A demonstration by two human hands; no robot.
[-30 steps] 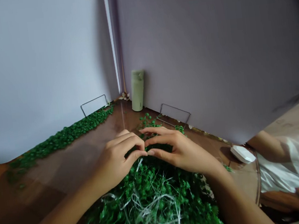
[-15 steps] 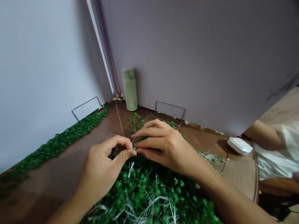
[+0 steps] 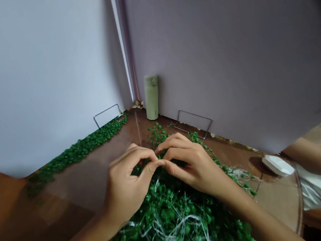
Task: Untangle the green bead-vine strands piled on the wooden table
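A heap of green artificial sprigs with pale stems (image 3: 178, 223) lies on the brown table (image 3: 78, 188) in front of me. My left hand (image 3: 127, 186) and my right hand (image 3: 188, 163) meet fingertip to fingertip above the far edge of the heap. Both are closed in a pinch on a small green sprig (image 3: 159, 161) held between thumbs and forefingers. What exactly the fingers grip is mostly hidden by them.
A row of green sprigs (image 3: 77, 153) runs along the left wall panel. A pale green flask (image 3: 151, 97) stands in the corner, with two wire brackets (image 3: 193, 120) at the panels' feet. A white object (image 3: 277, 165) lies at right, by another person's arm (image 3: 309, 155).
The view swung left, then back right. My hands stayed together in a pinch over the heap, fingers shifting slightly on the sprig.
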